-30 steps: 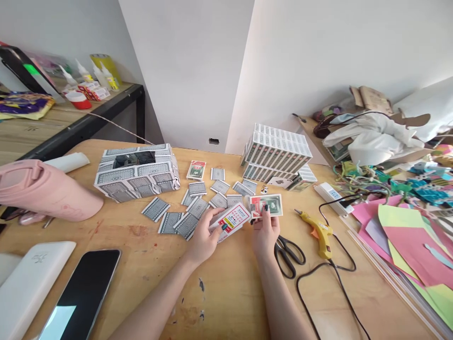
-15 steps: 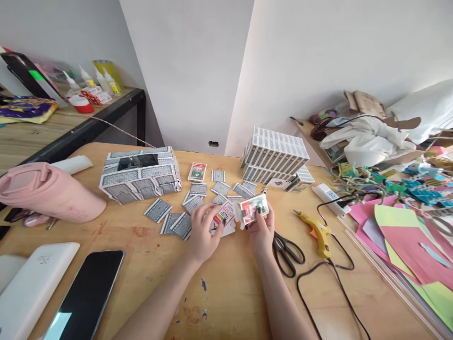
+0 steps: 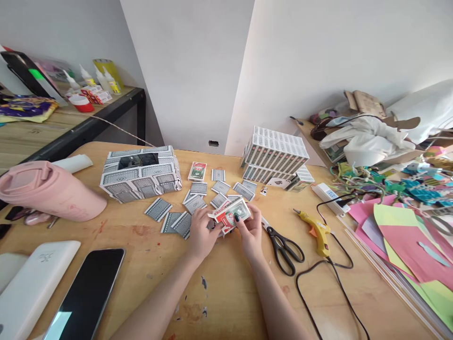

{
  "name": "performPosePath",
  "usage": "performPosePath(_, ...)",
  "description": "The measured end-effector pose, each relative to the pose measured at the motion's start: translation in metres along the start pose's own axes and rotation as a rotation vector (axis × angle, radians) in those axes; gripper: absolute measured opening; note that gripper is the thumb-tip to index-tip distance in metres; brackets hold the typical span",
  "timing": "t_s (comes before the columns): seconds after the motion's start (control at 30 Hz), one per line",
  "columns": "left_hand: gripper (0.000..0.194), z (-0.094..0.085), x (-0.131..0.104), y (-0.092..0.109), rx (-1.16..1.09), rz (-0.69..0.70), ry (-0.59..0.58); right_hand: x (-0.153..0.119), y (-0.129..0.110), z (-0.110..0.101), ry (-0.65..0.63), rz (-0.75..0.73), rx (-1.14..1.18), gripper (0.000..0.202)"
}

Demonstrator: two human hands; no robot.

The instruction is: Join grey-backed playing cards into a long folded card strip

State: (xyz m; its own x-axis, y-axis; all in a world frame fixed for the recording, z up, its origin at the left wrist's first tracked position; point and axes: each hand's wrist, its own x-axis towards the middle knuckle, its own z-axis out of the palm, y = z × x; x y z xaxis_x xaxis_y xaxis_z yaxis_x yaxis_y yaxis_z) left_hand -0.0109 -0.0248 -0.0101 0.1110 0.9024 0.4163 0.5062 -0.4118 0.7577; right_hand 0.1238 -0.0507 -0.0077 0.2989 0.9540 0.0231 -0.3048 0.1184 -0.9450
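My right hand (image 3: 252,231) is closed around a red, green and white playing-card box (image 3: 231,216), thumb across its front. At the box's left end, my left hand (image 3: 204,235) pinches the edge with thumb and fingers; its fingertips are partly hidden. Under and behind the box lie several playing cards, patterned backs up, such as a card (image 3: 158,209) at the left. Another playing-card box (image 3: 197,171) lies flat farther back. Black-handled scissors (image 3: 283,248) rest just right of my right hand.
A card-covered box (image 3: 141,177) with a top opening stands back left, a stack of card boxes (image 3: 276,153) back right. A yellow glue gun (image 3: 318,231) and its cord lie right, near a power strip (image 3: 329,198). A pink tumbler (image 3: 53,193) and phone (image 3: 87,293) are left.
My right hand has brought the playing-card box left and down to my left hand, which now grips its end. The red and white card seen by my left hand is now mostly hidden.
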Motion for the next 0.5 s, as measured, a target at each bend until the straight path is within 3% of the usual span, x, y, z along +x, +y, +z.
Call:
performPosePath(0.13, 0.012, 0.001, -0.001, -0.003, -0.042, -0.033, 0.010, 0.004, 0.003, -0.003, 0.102, -0.024, 0.023, 0.042)
performPosePath(0.3, 0.016, -0.005, 0.000, -0.005, -0.054, -0.096, 0.061, 0.016, 0.000, -0.019, 0.280, 0.005, 0.260, 0.039)
performPosePath(0.5, 0.011, -0.006, 0.000, -0.005, 0.031, -0.119, 0.052, 0.023, -0.001, -0.030, 0.260, 0.124, 0.417, 0.022)
